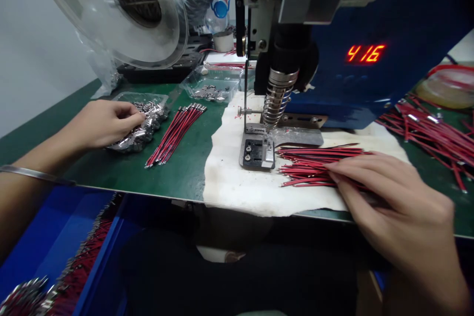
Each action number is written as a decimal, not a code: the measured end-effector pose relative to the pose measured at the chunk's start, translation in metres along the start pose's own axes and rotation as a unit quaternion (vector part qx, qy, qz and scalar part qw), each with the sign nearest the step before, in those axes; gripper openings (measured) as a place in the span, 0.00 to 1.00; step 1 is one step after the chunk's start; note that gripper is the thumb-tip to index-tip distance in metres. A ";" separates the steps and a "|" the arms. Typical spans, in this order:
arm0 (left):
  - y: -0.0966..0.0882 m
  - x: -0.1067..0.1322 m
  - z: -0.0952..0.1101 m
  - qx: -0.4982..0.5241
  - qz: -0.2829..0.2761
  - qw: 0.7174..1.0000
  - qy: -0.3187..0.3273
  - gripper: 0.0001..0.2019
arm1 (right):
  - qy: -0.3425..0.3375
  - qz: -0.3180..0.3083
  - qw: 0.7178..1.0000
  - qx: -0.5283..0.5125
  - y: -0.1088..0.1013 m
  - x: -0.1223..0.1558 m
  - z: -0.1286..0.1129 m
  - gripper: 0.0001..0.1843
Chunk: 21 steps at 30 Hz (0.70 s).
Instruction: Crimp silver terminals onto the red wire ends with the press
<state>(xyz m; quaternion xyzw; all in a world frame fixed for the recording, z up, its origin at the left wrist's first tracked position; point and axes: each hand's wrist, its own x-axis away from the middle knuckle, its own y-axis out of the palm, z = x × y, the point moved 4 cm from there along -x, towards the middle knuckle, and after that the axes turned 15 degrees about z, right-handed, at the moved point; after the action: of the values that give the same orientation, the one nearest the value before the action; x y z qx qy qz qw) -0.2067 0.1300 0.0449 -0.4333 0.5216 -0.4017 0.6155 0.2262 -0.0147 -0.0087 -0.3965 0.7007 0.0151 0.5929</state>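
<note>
My left hand (105, 123) is over a clear plastic bag of small silvery metal parts (150, 113). Its thumb and fingers are pinched together at the parts, and whatever lies between the tips is hidden. On the right, my right hand (396, 197) has thumb and fingers closed at a spread of short red and black wires (307, 165) on a white cloth (237, 182). The wires' left ends point toward a small metal and black fixture (259, 153) under the spring-loaded head (280, 96) of a machine. Between bag and cloth lies a row of wires with metal ends (177, 133).
A blue machine housing (374, 19) shows red digits, 416. A large clear reel (107, 10) overhangs the left. Behind are a clear tray of metal parts (217, 84) and, at right, a heap of wires (429, 123). Below the green table's edge sits a blue bin (99, 276) of wires.
</note>
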 end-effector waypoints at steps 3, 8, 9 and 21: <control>-0.001 0.001 0.000 0.001 -0.003 1.000 0.002 0.17 | -0.008 0.009 1.000 -0.005 0.001 0.000 0.000 0.13; -0.002 0.002 0.000 0.017 0.007 1.000 0.006 0.19 | -0.012 0.018 1.000 -0.008 0.001 -0.002 -0.002 0.13; -0.001 0.001 -0.001 0.022 0.008 1.000 0.003 0.19 | -0.009 0.016 1.000 -0.007 0.001 -0.002 -0.002 0.13; 0.001 -0.001 -0.007 0.008 0.006 1.000 -0.027 0.22 | 0.002 0.011 1.000 -0.012 0.001 0.000 -0.001 0.15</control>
<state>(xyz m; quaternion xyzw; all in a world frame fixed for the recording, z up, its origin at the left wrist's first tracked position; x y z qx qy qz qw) -0.2134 0.1307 0.0434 -0.4362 0.5043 -0.3904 0.6349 0.2249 -0.0143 -0.0094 -0.3956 0.7061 0.0288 0.5866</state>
